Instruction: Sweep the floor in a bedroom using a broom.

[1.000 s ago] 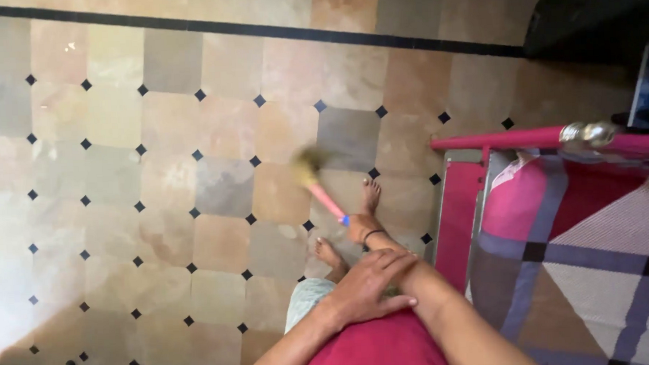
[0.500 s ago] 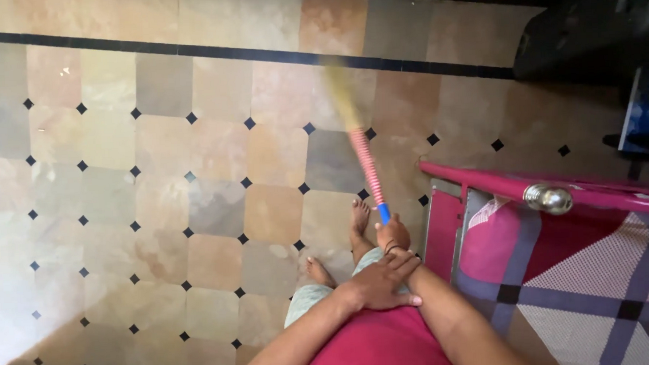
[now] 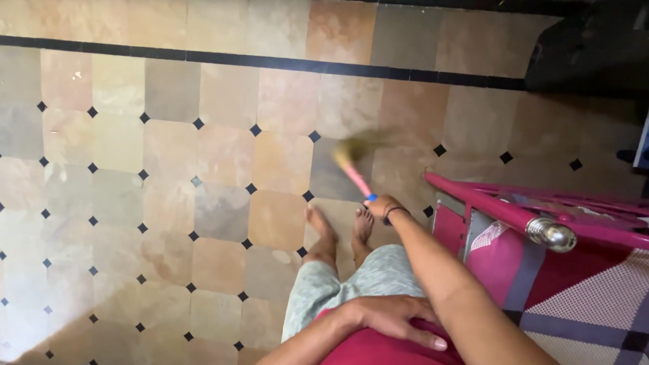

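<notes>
Fingers of the right hand (image 3: 384, 207) curl tight around the blue end of a broom (image 3: 354, 168), arm stretched down and forward. From that grip the broom's pink handle runs up and to the left, away from the person, and its straw-coloured head, blurred, fans out low over the floor (image 3: 155, 139) just ahead of the bare feet (image 3: 341, 229). Its long axis lies on a slant, head end pointing toward the dark border strip along the far wall. The left hand (image 3: 396, 319) lies flat, fingers spread, pressed against the red shirt at the waist and holding nothing. Just right of the sweeping arm stands a bed (image 3: 560, 230) with a pink rail and a metal knob, covered in a pink patterned spread.
</notes>
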